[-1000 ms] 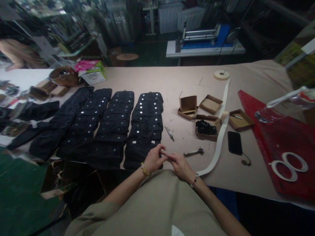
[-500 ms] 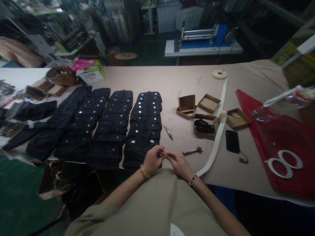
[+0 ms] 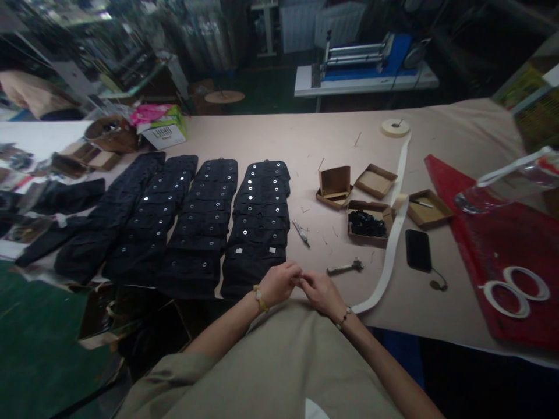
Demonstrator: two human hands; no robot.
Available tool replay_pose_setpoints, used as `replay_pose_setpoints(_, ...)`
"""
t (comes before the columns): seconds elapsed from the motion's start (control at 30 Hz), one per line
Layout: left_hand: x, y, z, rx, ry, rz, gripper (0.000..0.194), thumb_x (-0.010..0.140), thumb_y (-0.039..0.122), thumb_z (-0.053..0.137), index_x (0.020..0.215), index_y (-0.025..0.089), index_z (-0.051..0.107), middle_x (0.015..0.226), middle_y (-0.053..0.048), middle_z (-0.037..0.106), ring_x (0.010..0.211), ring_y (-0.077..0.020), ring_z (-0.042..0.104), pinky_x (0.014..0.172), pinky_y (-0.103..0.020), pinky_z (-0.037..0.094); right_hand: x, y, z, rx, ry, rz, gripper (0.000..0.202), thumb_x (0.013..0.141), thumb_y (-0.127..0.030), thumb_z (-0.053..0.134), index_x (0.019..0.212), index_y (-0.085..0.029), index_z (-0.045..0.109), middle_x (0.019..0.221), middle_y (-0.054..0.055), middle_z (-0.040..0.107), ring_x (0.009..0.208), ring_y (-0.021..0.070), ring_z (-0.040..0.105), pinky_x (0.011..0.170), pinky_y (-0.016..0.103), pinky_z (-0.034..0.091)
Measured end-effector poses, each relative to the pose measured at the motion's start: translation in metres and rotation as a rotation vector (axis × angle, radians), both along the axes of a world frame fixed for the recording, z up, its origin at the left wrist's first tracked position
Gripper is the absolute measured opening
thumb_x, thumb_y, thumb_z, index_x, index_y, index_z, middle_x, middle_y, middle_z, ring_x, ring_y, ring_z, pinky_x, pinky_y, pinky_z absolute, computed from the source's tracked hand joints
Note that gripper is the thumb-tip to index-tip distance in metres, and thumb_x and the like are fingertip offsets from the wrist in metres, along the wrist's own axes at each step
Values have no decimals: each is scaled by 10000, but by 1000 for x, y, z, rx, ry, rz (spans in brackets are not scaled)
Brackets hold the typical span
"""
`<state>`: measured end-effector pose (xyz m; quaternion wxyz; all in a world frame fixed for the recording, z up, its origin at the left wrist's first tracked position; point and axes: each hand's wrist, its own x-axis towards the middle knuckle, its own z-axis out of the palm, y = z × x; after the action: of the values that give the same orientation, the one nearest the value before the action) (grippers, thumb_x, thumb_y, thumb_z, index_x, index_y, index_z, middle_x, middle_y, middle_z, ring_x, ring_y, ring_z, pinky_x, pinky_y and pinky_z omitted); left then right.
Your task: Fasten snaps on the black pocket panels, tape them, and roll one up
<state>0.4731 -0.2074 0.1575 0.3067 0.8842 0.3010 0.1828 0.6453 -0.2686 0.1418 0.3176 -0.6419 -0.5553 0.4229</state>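
Note:
Close to my body at the table's front edge, my left hand (image 3: pixel 282 283) and my right hand (image 3: pixel 321 291) meet fingertip to fingertip. Both are closed in a pinch; whatever lies between the fingers is too small to make out. Just left of them lies the nearest black fabric piece (image 3: pixel 257 227), with two rows of metal eyelets and two small pale patches near its lower end. A small metal tool (image 3: pixel 301 233), perhaps snips, rests beyond my hands. Another metal tool (image 3: pixel 346 267) with a knobbed end lies to the right of my right hand.
More black eyelet pieces (image 3: pixel 194 224) lie in rows leftward. Right of centre stand small cardboard boxes, one holding black parts (image 3: pixel 367 223). A white tape strip (image 3: pixel 395 233) runs from its roll (image 3: pixel 395 127). Further right are a phone (image 3: pixel 418 250) and a red sheet (image 3: pixel 476 244) with white rings.
My hands stay together in front of me; the left fingers have curled in more over the fingertips. The whole view has shifted slightly. Things on the table keep their places.

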Motion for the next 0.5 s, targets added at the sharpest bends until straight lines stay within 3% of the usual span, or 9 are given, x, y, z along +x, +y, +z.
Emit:
replay_pose_setpoints(0.1, -1, 0, -9, 28, -80, -205, 172, 778, 54, 517, 835, 194, 598, 1051, -59, 655, 855, -139, 634, 773, -232, 503, 3, 6, -17, -145, 292, -182, 283, 696, -415, 574, 548, -176, 543, 542, 2, 465, 560, 135, 392, 537, 272, 254)
replay_pose_setpoints(0.17, 1, 8, -23, -50, -220, -197, 88, 793, 107, 560, 775, 191, 581, 1059, -66, 657, 856, -138, 633, 787, -240, 506, 6, 9, -29, -180, 346, -304, 288, 694, -450, 521, 576, -188, 507, 529, -25, 385, 510, 114, 305, 486, 262, 209)
replay_pose_setpoints(0.2, 3, 16, -32, -123, -318, -62, 77, 797, 149, 600, 743, 190, 563, 1019, -63, 659, 843, -140, 632, 790, -248, 510, 8, 11, -33, -189, 370, -365, 287, 695, -462, 511, 614, -187, 517, 540, -34, 367, 503, 109, 277, 472, 258, 190)
replay_pose_setpoints(0.3, 12, 57, -66, -344, -579, 692, 214, 780, 282, 700, 703, 195, 519, 802, -16, 608, 724, -132, 591, 754, -273, 524, 15, 10, -42, -203, 434, -473, 347, 674, -495, 564, 747, -158, 600, 594, -30, 416, 520, 105, 296, 466, 244, 182)
replay_pose_setpoints(0.33, 15, 75, -78, -368, -595, 858, 217, 783, 309, 700, 724, 197, 524, 758, 0, 575, 680, -126, 561, 720, -274, 521, 16, 9, -42, -210, 451, -477, 372, 664, -502, 591, 772, -148, 623, 607, -23, 438, 529, 104, 312, 469, 240, 186)
replay_pose_setpoints(0.4, 21, 106, -99, -392, -581, 1020, 197, 778, 309, 702, 766, 197, 540, 732, 18, 545, 639, -119, 519, 667, -266, 504, 17, 5, -42, -229, 480, -462, 394, 653, -505, 629, 786, -134, 653, 612, -17, 460, 534, 102, 325, 475, 237, 189)
replay_pose_setpoints(0.5, 27, 134, -124, -383, -527, 1102, 165, 751, 210, 700, 788, 195, 539, 756, 22, 546, 669, -121, 527, 702, -266, 494, 16, -1, -39, -256, 503, -436, 383, 653, -493, 653, 766, -128, 667, 602, -16, 462, 535, 100, 330, 481, 238, 185)
